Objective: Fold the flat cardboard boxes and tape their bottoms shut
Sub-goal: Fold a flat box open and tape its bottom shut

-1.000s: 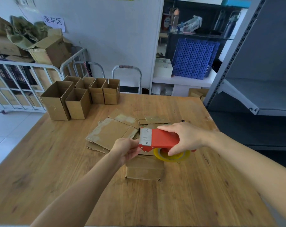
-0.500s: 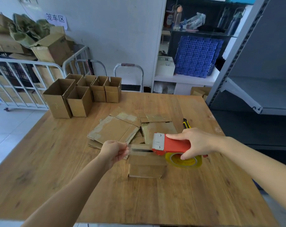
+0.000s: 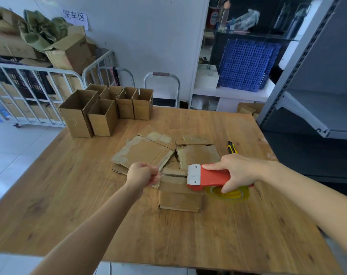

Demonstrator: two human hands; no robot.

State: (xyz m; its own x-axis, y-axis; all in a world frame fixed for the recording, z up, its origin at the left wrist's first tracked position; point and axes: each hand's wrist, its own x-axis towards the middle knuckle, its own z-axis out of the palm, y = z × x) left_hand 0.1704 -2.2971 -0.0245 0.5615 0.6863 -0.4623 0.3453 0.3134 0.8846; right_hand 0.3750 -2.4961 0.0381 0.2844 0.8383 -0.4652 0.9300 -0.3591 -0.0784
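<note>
Tape dispenser (image 3: 212,176) farther right — right hand's (image 3: 239,171) fingers around it, left hand's (image 3: 142,175) tight on tape (image 3: 173,175).

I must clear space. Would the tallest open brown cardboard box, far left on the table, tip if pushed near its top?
Probably: the tallest open brown cardboard box stands taller than wide, so it may tip. Thin cardboard suggests it is light and flexes.

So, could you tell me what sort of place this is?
Most likely a warehouse packing area: metal shelving on the right, a wire cage trolley loaded with cartons on the left, and folded boxes and flat cardboard on the wooden table, with a tape dispenser in the right hand.
</note>
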